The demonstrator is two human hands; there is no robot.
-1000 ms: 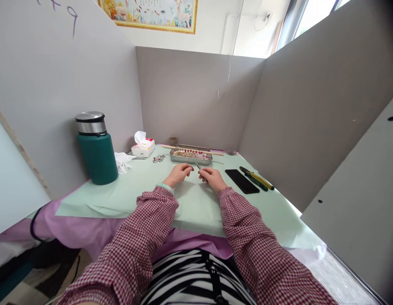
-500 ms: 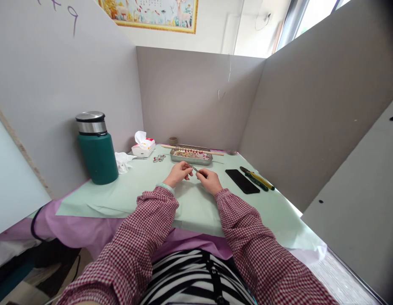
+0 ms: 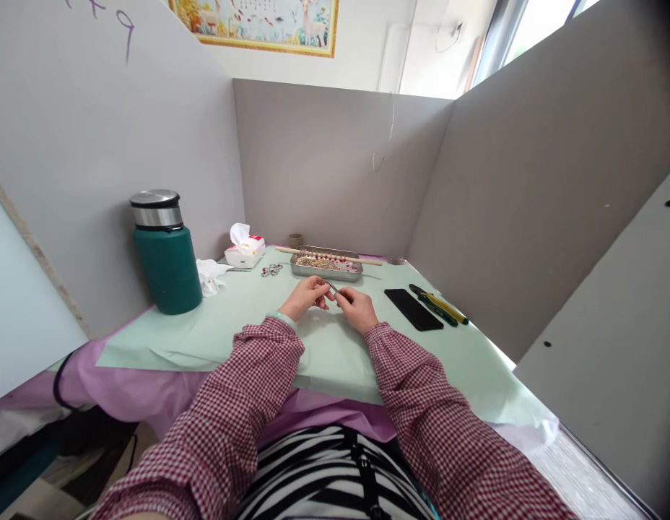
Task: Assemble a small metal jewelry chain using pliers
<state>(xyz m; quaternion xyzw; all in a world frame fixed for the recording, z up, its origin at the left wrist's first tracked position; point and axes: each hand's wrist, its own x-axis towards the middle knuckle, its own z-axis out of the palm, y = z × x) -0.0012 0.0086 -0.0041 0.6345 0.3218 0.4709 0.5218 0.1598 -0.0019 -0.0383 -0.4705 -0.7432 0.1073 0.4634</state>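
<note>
Over the middle of the table my two hands are close together. My right hand (image 3: 359, 309) is closed on slim metal tweezers (image 3: 333, 287), whose tip reaches to the fingers of the other hand. My left hand (image 3: 307, 297) pinches something too small to make out at that tip. Behind the hands stands a metal tray (image 3: 335, 274) with small red and gold pieces in it. A wooden stick (image 3: 367, 261) lies across the tray, with a row of small rings or beads on it. Several small rings with red bits (image 3: 271, 270) lie on the cloth left of the tray.
A green bottle (image 3: 167, 271) stands at the left, beside crumpled tissue (image 3: 210, 276) and a tissue pack (image 3: 245, 249). A black phone (image 3: 414, 309) and yellow-green pliers (image 3: 440, 305) lie at the right. Behind the tray is a small brown roll (image 3: 295, 240). Grey partitions (image 3: 340, 159) enclose the table.
Both hands stay in nearly the same place. The left fingers have curled slightly, and the tweezers have shifted a little at the fingertips.
</note>
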